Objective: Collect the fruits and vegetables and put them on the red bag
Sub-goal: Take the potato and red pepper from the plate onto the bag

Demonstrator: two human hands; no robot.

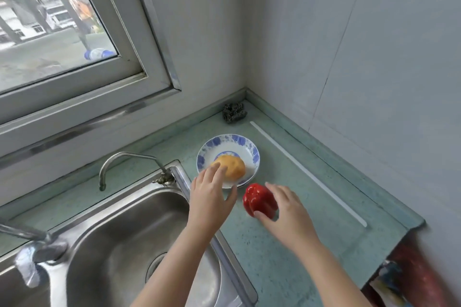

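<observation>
1. Right hand (287, 209) grip is closing on the red bell pepper (259, 200): thumb is pressing the near lower side, fingers are wrapping over the far right side. Grip is clamped on the pepper.
2. Can't tell if the pepper is lifting or sitting on the worktop (311, 219); it's lying just in front of the plate, near its front rim.
3. Left hand (209, 194) grip is apart, fingers spread. Fingertips are touching the near left side of the yellow-orange fruit (233, 166); thumb is hanging off to the right over the plate's front rim, not on the fruit. Nothing clamped yet.
4. The fruit is sitting in the blue-and-white patterned plate (247, 147), toward the front. Could be a potato or a fruit; can't tell which.
5. The plate is resting on the green worktop, just right of the steel sink (119, 239) and its rim.
6. Both forearms are reaching in from the bottom edge, left one crossing over the sink's right edge.
7. A curved tap (129, 157) is standing at the back of the sink; a second, blurred tap (32, 254) is showing at the lower left.
8. A dark scrubber-like clump (234, 112) is sitting in the back corner of the worktop, well apart from the plate.
9. A white strip (308, 173) is running diagonally along the worktop, right of the plate and pepper.
10. A window (62, 32) is filling the upper left; tiled wall (374, 57) on the right.
11. Something dark red (414, 274) is showing past the worktop's right end, low right; can't tell what it is.
</observation>
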